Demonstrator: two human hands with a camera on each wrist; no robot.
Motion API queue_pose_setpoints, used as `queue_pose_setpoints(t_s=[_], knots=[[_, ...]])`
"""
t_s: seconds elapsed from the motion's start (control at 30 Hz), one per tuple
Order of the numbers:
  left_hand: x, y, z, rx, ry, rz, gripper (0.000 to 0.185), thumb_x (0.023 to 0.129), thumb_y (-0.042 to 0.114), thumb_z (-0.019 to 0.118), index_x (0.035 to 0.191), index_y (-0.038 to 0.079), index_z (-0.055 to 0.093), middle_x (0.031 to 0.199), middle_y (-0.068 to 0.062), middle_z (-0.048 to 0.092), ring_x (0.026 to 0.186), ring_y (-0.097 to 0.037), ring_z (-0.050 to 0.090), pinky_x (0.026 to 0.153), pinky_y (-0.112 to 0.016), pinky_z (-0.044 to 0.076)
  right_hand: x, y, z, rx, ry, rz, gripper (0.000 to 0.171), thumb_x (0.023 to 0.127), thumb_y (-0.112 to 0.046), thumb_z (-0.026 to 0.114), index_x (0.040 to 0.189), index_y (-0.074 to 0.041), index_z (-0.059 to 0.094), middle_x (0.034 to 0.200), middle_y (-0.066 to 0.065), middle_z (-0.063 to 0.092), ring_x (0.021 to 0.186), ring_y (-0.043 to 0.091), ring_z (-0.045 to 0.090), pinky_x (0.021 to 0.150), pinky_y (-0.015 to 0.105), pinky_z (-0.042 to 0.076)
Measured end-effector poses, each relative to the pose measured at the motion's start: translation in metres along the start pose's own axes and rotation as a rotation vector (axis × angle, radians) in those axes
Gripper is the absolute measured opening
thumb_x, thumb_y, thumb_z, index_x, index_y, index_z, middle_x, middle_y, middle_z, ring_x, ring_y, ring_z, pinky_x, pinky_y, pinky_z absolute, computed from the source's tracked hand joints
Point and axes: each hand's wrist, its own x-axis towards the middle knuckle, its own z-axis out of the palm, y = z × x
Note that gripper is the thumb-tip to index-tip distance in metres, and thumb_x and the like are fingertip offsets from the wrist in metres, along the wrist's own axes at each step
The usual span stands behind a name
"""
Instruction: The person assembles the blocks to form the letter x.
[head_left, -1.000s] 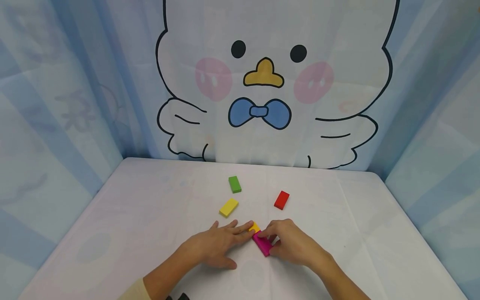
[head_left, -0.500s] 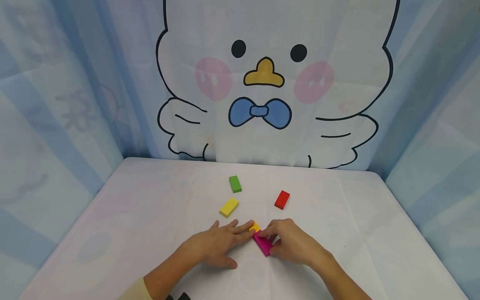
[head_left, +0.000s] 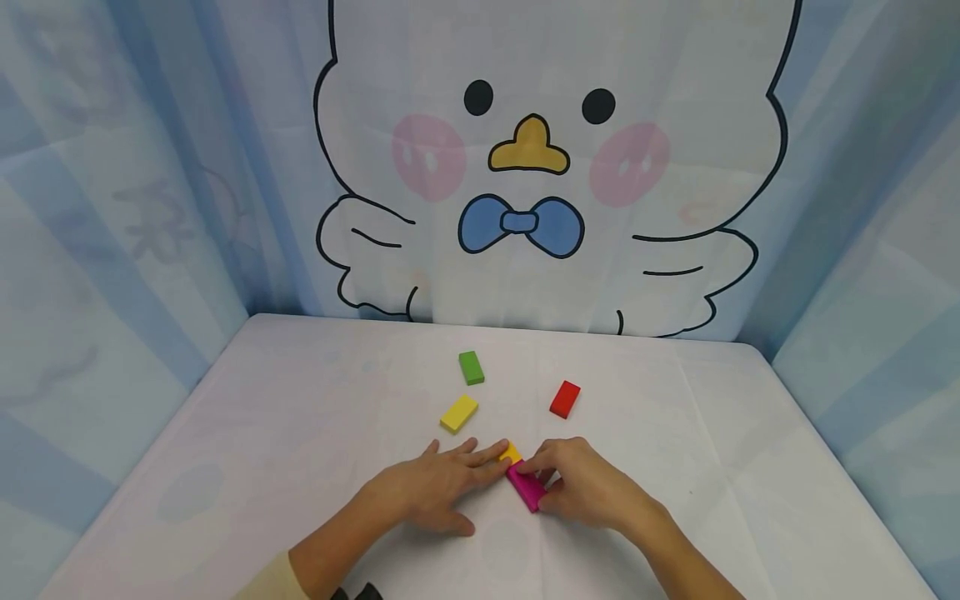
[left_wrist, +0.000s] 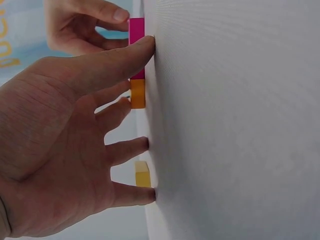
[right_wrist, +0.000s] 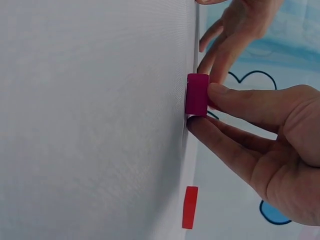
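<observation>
On the bench [head_left: 300, 433], near its front edge, the magenta block [head_left: 525, 489] lay end to end with an orange block [head_left: 510, 452], nothing having moved since earlier. The right hand [head_left: 581, 483] pinched the magenta block; the left hand [head_left: 431, 492] lay spread flat, fingertips touching the orange block.

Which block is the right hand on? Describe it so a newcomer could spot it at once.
Start at the white table below the cartoon duck curtain. Near its front edge the two hands meet; the magenta block lies flat under the right hand, end to end with an orange block. It is the only magenta piece.
</observation>
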Motion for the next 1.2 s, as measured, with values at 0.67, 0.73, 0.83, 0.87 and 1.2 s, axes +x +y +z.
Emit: queue_pose_setpoints(t_s=[0.67,0.73,0.83,0.87,1.2], knots=[[-0.002,-0.015,-0.015,-0.123,0.004,0.097,0.079,0.094,0.029,0.078,0.160,0.042,0.038,0.173,0.018,0.020,0.154,-0.019,0.038,0.120,-0.059,0.039,-0.002,0.003,-0.005,-0.086,0.012,-0.050,0.042,0.093,-0.006,0.074,0.134,-0.014,0.072,0.138,0.005,0.067,0.130,0.030,0.062,0.101,0.047,0.057],[-0.003,-0.017,-0.016,-0.124,0.020,0.099,0.075,0.094,0.028,0.077,0.159,0.042,0.041,0.172,0.017,0.022,0.153,-0.021,0.041,0.118,-0.055,0.043,-0.002,0.003,-0.005,-0.095,-0.005,-0.046,0.045,0.094,-0.007,0.074,0.138,-0.015,0.070,0.146,0.005,0.063,0.137,0.032,0.058,0.105,0.050,0.054],[-0.003,-0.019,-0.018,-0.126,0.045,0.090,0.068,0.095,0.027,0.076,0.156,0.040,0.047,0.170,0.014,0.031,0.152,-0.023,0.042,0.117,-0.053,0.044,-0.003,0.003,-0.004,-0.089,-0.034,-0.033,0.049,0.094,-0.006,0.073,0.142,-0.018,0.066,0.154,0.002,0.057,0.144,0.033,0.052,0.108,0.052,0.052],[-0.003,-0.019,-0.019,-0.128,0.050,0.083,0.066,0.096,0.027,0.076,0.155,0.040,0.049,0.169,0.012,0.035,0.151,-0.023,0.043,0.117,-0.053,0.044,-0.003,0.003,-0.004,-0.084,-0.043,-0.027,0.051,0.095,-0.006,0.073,0.143,-0.019,0.065,0.156,0.001,0.055,0.145,0.033,0.051,0.109,0.052,0.052],[-0.004,-0.027,-0.025,-0.140,0.125,0.050,0.051,0.097,0.025,0.075,0.146,0.030,0.061,0.143,0.008,0.062,0.130,-0.014,0.059,0.111,-0.041,0.052,-0.004,0.005,-0.001,-0.086,-0.081,-0.062,0.055,0.098,-0.006,0.069,0.150,-0.018,0.059,0.161,-0.004,0.049,0.148,0.027,0.048,0.113,0.049,0.048]])
